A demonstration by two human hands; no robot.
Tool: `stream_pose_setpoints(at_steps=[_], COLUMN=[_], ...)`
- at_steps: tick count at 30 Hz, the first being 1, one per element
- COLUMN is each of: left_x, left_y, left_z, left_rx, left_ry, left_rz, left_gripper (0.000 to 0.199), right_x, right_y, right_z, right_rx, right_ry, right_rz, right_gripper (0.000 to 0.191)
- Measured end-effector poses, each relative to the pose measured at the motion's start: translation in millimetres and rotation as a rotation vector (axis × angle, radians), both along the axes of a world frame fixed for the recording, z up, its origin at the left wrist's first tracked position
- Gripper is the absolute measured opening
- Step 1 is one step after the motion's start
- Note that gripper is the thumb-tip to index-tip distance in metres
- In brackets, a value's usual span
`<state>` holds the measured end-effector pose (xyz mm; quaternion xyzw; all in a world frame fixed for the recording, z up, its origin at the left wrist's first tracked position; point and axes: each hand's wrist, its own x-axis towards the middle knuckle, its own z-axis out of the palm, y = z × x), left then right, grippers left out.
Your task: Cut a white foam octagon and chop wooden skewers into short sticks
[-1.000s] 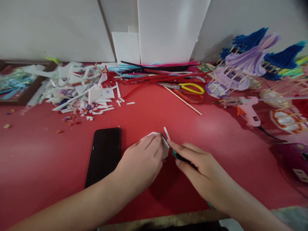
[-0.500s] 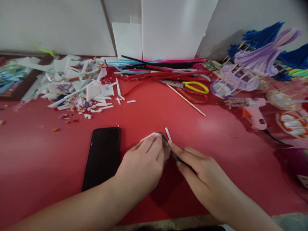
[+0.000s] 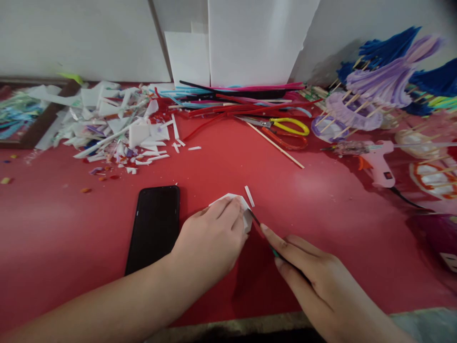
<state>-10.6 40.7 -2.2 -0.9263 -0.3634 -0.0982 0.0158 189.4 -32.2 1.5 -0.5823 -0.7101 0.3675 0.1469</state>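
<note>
My left hand (image 3: pixel 212 238) is closed over a white foam board piece (image 3: pixel 247 220) on the red tabletop, its fingers together and pressing the piece down. Most of that piece is hidden; only its angular upper and right edges show. In my right hand (image 3: pixel 307 262) is a cutter knife (image 3: pixel 255 218) with a dark blade and a bit of green at the handle. The index finger lies along the knife. Its blade tip is at the right edge of the foam. A thin white offcut strip (image 3: pixel 249 196) lies just beyond the blade.
A black phone (image 3: pixel 153 228) lies left of my hands. Foam scraps (image 3: pixel 117 124) are heaped at the back left. Pipe cleaners (image 3: pixel 243 100), yellow-handled scissors (image 3: pixel 291 126) and a wooden stick (image 3: pixel 274 145) lie behind. A pink glue gun (image 3: pixel 380 164) and purple craft pieces (image 3: pixel 378 85) stand right.
My right hand and the knife have moved back toward me and to the right. The thin white strip now lies apart from the blade. My left hand has stayed on the foam.
</note>
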Motion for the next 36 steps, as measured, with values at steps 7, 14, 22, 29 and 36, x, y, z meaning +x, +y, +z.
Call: stream_pose_setpoints(at_steps=[7,14,22,29,36], left_x=[-1,0,8,-1,-5], left_y=[9,56,77,69,53], left_z=[15.1,20.1,22.0,19.2,25.3], left_rx=[-0.277,-0.424,-0.549,-0.558,-0.352], left_ry=[0.111,0.123,0.108,0.083,0.114], left_rz=[0.039,-0.092,-0.247,-0.186,-0.116], left_gripper=[0.036,0.019,0.015,0.012,0.014], right_x=[11,36,45,41,36], right_y=[-20,-4,26,30,26], right_z=[-1.4,8.6,4.2,-3.4,-5.8], right_rx=[0.032,0.070,0.095,0.069,0.056], right_ry=[-0.057,0.007,0.109,0.135,0.120], right_rz=[-0.019,-0.113,-0.231,-0.195,-0.151], right_gripper=[0.047,0.043,0.046,0.045,0.045])
